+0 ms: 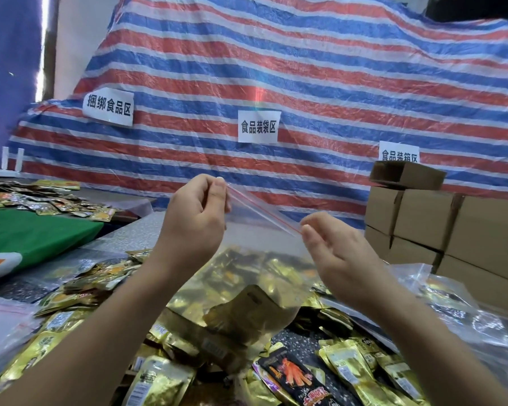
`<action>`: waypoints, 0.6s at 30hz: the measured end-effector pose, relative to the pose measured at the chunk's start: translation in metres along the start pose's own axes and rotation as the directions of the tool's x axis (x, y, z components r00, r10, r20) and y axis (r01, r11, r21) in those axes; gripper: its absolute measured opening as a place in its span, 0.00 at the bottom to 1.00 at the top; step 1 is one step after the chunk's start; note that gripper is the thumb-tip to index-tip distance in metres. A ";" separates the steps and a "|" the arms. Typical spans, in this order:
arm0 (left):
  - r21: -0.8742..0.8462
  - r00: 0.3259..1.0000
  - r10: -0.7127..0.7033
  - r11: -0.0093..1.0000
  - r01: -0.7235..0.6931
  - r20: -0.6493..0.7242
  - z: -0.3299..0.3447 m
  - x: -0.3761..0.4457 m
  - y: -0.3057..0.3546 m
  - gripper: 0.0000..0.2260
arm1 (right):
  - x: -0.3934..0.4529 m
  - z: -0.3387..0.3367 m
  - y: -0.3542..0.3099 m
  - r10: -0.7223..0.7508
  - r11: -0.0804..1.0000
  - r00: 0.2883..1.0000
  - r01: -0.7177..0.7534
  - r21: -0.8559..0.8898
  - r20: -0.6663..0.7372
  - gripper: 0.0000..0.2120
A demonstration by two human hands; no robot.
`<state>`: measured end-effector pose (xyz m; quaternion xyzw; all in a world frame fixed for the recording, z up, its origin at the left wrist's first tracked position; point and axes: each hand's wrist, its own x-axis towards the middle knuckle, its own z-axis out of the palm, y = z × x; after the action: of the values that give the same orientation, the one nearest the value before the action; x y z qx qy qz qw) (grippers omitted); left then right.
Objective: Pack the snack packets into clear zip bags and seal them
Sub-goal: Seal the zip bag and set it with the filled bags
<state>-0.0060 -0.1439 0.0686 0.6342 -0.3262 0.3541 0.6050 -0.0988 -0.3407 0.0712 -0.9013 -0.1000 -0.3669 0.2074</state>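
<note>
Far left edge of the table (147, 230) has a green cloth (35, 232) with a scatter of small snack packets (50, 205) behind it, toward the back left corner. A stack of empty clear bags (3, 320) sits at the near left edge. Closer in, loose gold foil packets (79, 291) are piled across the near side.

The left hand (195, 215) is raised over the middle of the table, thumb and fingers pinching the left end of the red zip strip (261, 210) on a clear zip bag (252, 276). The bag hangs down between both hands, stuffed with gold packets, its bottom resting among the pile. The right hand (335, 250) pinches the other end of the strip with thumb and forefinger, remaining fingers loosely extended.

Near the front edge lies one black packet with red sticks printed on it (288, 376). More filled clear bags (458, 306) lie along the right side, and cardboard boxes (440, 224) are stacked at the back right. A striped tarp (276, 68) with white paper signs (258, 126) hangs behind everything.
</note>
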 end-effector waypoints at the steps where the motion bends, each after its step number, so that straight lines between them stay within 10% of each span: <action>1: -0.008 1.000 -0.015 1.000 0.015 0.003 0.001 0.000 -0.001 0.16 | -0.003 0.004 -0.004 0.005 1.000 1.000 -0.005 -0.018 -0.016 0.13; 8: -0.025 0.999 -0.014 1.000 0.015 0.038 0.005 -0.003 -0.002 0.15 | -0.017 0.036 -0.040 -0.082 0.924 0.997 0.076 -0.376 0.000 0.48; 13: 0.011 0.997 0.039 0.999 -0.040 0.063 0.009 -0.006 -0.004 0.14 | -0.011 0.053 -0.044 0.117 0.983 0.956 -0.073 -0.166 0.271 0.58; 18: 0.019 0.988 0.046 0.999 -0.049 0.149 0.017 -0.013 -0.007 0.14 | -0.012 0.071 -0.038 0.180 0.980 0.849 -0.199 -0.015 0.496 0.14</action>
<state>-0.0063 -0.1604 0.0536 0.6577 -0.3813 0.3239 0.5631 -0.0757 -0.2749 0.0283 -0.9665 -0.0672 -0.0996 0.2267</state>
